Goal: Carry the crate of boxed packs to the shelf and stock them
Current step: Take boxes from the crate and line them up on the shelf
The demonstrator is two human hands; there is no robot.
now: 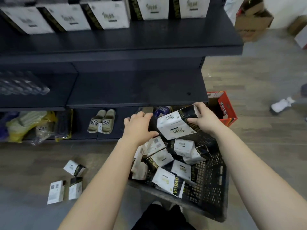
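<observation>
**Both hands hold one pack above the crate**

The fingers [198, 105] of the right hand [204, 118] curl over the far black end of a white-and-black pack [174, 127], with the thumb pressed on its near side. The left hand [139, 128] grips the opposite dark end, its fingers curled over the top and its thumb on the near edge. The pack is tilted between the two hands, above the far end of a black mesh crate [209, 188] and just in front of the middle shelf [132, 87]. Inside the crate lies a loose heap of similar packs [166, 178], resting at all angles. Three more packs [74, 167] lie on the wooden floor [249, 77] to the left of the crate, well apart from it. The top shelf [149, 35] carries a row of the same packs [108, 15], standing side by side. The bottom shelf holds a pair of slippers [102, 121] and, further left, some plastic bags [26, 125]. A red carton [222, 107] stands on the floor beside the shelf end, near the right hand, and a brown cardboard box [252, 19] sits at the upper right
</observation>
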